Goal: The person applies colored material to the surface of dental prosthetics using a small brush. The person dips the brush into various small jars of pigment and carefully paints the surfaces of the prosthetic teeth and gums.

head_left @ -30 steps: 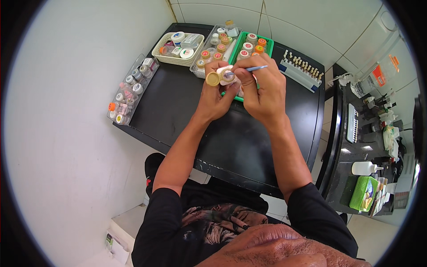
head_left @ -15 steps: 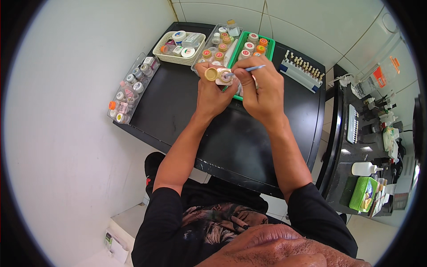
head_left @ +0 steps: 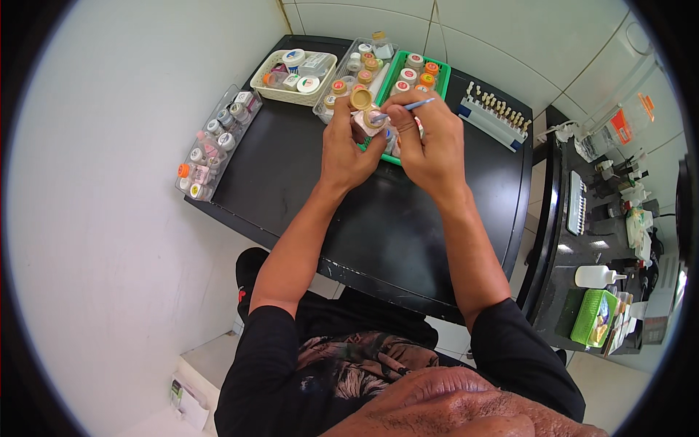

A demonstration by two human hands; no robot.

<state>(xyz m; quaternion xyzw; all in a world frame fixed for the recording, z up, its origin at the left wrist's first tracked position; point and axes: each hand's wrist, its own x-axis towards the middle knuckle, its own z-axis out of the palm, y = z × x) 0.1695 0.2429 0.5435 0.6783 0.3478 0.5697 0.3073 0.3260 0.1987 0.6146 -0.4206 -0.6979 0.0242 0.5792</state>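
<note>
Readable text: none can be made out.
Whitish lids [head_left: 408,76] in green basket [head_left: 389,73]: round red marks are borne; print too small.
Tan lids [head_left: 338,86]: reddish discs are seen; lettering blurred.
White tub [head_left: 293,58]: blue print is carried, illegible.
White lid [head_left: 308,84] near tub: coloured print is shown, unreadable.
Yellow-marked lid [head_left: 196,191], far left: any wording is lost to size.
Orange patch [head_left: 620,125], right: set on clear package; lettering not resolved.
Open jar [head_left: 373,119]: no wording can be discerned.

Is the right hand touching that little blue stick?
Touching. The head view shows the right hand pinching the blue stick, which pokes out on both sides of its grip.
</note>
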